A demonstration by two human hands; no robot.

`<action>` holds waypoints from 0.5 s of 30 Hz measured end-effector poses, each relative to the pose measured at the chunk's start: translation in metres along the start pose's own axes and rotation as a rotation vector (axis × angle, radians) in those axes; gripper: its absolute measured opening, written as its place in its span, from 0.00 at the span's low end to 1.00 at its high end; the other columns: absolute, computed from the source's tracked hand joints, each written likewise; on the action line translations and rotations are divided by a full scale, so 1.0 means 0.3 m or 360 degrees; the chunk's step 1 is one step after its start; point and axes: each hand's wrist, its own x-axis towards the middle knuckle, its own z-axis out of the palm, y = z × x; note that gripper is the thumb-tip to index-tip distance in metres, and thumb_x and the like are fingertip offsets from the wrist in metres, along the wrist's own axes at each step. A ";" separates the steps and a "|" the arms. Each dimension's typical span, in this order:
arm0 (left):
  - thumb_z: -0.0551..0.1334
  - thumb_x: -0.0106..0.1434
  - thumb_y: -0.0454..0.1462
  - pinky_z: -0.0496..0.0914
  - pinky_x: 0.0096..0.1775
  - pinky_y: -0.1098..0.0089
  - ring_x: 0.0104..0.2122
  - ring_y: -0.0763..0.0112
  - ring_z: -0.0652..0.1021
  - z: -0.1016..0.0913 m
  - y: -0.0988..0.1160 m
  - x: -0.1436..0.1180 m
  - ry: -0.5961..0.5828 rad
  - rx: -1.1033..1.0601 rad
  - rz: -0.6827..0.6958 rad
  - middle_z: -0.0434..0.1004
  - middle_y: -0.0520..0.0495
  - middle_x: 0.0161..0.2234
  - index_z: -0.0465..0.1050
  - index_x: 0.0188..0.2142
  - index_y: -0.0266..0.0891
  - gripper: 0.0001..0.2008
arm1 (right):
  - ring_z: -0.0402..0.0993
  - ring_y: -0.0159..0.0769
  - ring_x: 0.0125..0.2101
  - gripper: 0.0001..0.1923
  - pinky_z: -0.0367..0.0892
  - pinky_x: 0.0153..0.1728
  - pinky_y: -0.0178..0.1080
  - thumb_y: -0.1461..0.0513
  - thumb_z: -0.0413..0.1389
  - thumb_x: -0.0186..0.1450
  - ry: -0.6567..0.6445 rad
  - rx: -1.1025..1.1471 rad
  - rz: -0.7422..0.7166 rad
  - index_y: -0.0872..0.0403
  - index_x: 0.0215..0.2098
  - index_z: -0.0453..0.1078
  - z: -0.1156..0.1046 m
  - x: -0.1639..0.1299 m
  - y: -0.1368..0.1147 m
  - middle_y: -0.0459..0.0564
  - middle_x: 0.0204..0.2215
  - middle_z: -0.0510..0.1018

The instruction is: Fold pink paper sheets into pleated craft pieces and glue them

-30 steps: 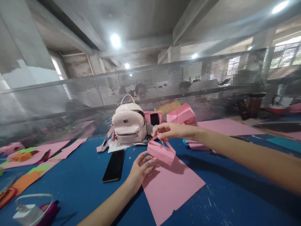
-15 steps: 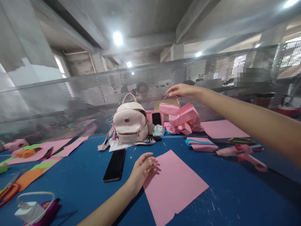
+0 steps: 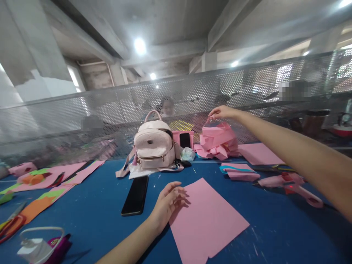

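Two hands in view, both the person's own. Left hand [image 3: 167,201] lies low and near, fingers loosely spread and empty, fingertips resting on the left edge of a flat pink paper sheet [image 3: 209,222] on the blue desk [image 3: 90,216]. A black phone [image 3: 136,196] lies just left of that hand; a pale pink backpack [image 3: 154,145] stands upright beyond it, against the mesh partition [image 3: 82,117].

Right hand [image 3: 222,112] is stretched far and right of centre, arm fully extended. Its grip is pinched together on the thin handle of a pink paper bag [image 3: 213,130], which hangs directly below the fingers. The bag's base touches or sits just above a pile of folded pink paper bags [image 3: 222,145] at the far edge of the desk; cannot tell which.

Key relation: bag is straight under the right grip, handle up, long side running left–right, well apart from the left hand. Right hand is the nearer.

Farther right, a pink glue gun [image 3: 291,185] lies on the desk.
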 end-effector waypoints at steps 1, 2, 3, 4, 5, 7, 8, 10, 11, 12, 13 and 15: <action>0.69 0.59 0.37 0.73 0.39 0.63 0.36 0.63 0.79 -0.001 0.000 0.001 -0.0005 0.0001 0.0001 0.78 0.42 0.40 0.72 0.45 0.36 0.15 | 0.78 0.44 0.41 0.13 0.71 0.45 0.44 0.60 0.60 0.60 -0.0024 -0.0006 -0.0010 0.57 0.42 0.77 0.007 -0.002 0.007 0.57 0.38 0.83; 0.69 0.58 0.37 0.73 0.39 0.64 0.36 0.64 0.79 -0.002 0.000 0.002 -0.0008 0.0002 0.0001 0.78 0.42 0.40 0.72 0.44 0.36 0.16 | 0.78 0.44 0.41 0.12 0.71 0.44 0.43 0.60 0.60 0.60 -0.0047 -0.0012 -0.0020 0.57 0.41 0.77 0.014 -0.004 0.012 0.56 0.38 0.83; 0.69 0.58 0.37 0.73 0.38 0.65 0.36 0.64 0.79 -0.003 0.000 0.004 -0.0011 0.0003 0.0000 0.78 0.43 0.40 0.72 0.44 0.36 0.16 | 0.78 0.43 0.41 0.11 0.72 0.44 0.42 0.60 0.60 0.60 -0.0067 -0.0019 -0.0030 0.56 0.40 0.77 0.021 -0.004 0.017 0.56 0.38 0.83; 0.69 0.58 0.37 0.73 0.38 0.65 0.35 0.65 0.79 -0.004 0.000 0.005 -0.0012 0.0004 0.0000 0.78 0.43 0.40 0.72 0.44 0.36 0.15 | 0.78 0.43 0.42 0.11 0.72 0.44 0.42 0.60 0.60 0.60 -0.0084 -0.0029 -0.0037 0.56 0.40 0.77 0.028 -0.003 0.021 0.55 0.38 0.83; 0.69 0.59 0.37 0.73 0.38 0.65 0.35 0.65 0.80 -0.005 -0.001 0.007 -0.0013 0.0006 0.0000 0.78 0.43 0.40 0.72 0.44 0.36 0.15 | 0.78 0.43 0.42 0.11 0.71 0.44 0.42 0.60 0.61 0.60 -0.0097 -0.0044 -0.0042 0.56 0.39 0.78 0.034 -0.001 0.024 0.55 0.37 0.83; 0.69 0.59 0.37 0.73 0.38 0.65 0.35 0.64 0.80 -0.006 -0.002 0.009 -0.0018 0.0013 -0.0003 0.78 0.42 0.40 0.71 0.45 0.36 0.15 | 0.78 0.44 0.42 0.10 0.71 0.45 0.43 0.59 0.61 0.60 -0.0106 -0.0084 -0.0041 0.56 0.37 0.78 0.043 0.007 0.031 0.55 0.36 0.83; 0.68 0.59 0.37 0.73 0.38 0.64 0.35 0.64 0.80 -0.006 -0.002 0.009 -0.0021 0.0017 -0.0004 0.78 0.42 0.40 0.71 0.45 0.36 0.15 | 0.78 0.44 0.42 0.10 0.70 0.46 0.44 0.58 0.61 0.61 -0.0105 -0.0107 -0.0040 0.56 0.37 0.77 0.046 0.011 0.035 0.55 0.36 0.83; 0.68 0.60 0.36 0.73 0.39 0.64 0.35 0.63 0.80 -0.004 -0.002 0.009 -0.0026 0.0022 -0.0007 0.78 0.42 0.40 0.71 0.45 0.36 0.14 | 0.77 0.42 0.42 0.09 0.70 0.47 0.46 0.58 0.60 0.63 -0.0111 -0.0155 -0.0037 0.57 0.36 0.76 0.051 0.017 0.042 0.53 0.37 0.82; 0.67 0.60 0.36 0.73 0.39 0.64 0.35 0.64 0.80 -0.004 -0.001 0.008 -0.0026 0.0022 -0.0007 0.78 0.42 0.40 0.71 0.45 0.36 0.14 | 0.77 0.41 0.41 0.09 0.70 0.47 0.47 0.58 0.60 0.64 -0.0121 -0.0175 -0.0038 0.57 0.36 0.75 0.054 0.019 0.045 0.52 0.37 0.81; 0.67 0.60 0.35 0.73 0.39 0.65 0.35 0.65 0.80 -0.003 -0.001 0.008 -0.0025 0.0022 -0.0007 0.78 0.42 0.40 0.71 0.45 0.36 0.13 | 0.77 0.40 0.41 0.09 0.70 0.47 0.48 0.58 0.60 0.64 -0.0135 -0.0189 -0.0042 0.58 0.36 0.74 0.057 0.019 0.046 0.51 0.38 0.81; 0.67 0.61 0.35 0.73 0.39 0.65 0.35 0.65 0.79 -0.002 0.000 0.007 -0.0023 0.0022 -0.0005 0.78 0.43 0.40 0.71 0.45 0.36 0.13 | 0.77 0.39 0.41 0.09 0.70 0.47 0.48 0.59 0.60 0.64 -0.0151 -0.0199 -0.0050 0.58 0.36 0.74 0.060 0.018 0.047 0.51 0.38 0.80; 0.66 0.61 0.34 0.73 0.39 0.65 0.35 0.65 0.79 -0.002 0.000 0.008 -0.0023 0.0027 -0.0001 0.78 0.43 0.40 0.71 0.45 0.36 0.13 | 0.77 0.40 0.41 0.08 0.70 0.46 0.45 0.59 0.61 0.62 -0.0185 -0.0199 -0.0077 0.57 0.35 0.75 0.070 0.013 0.045 0.52 0.37 0.81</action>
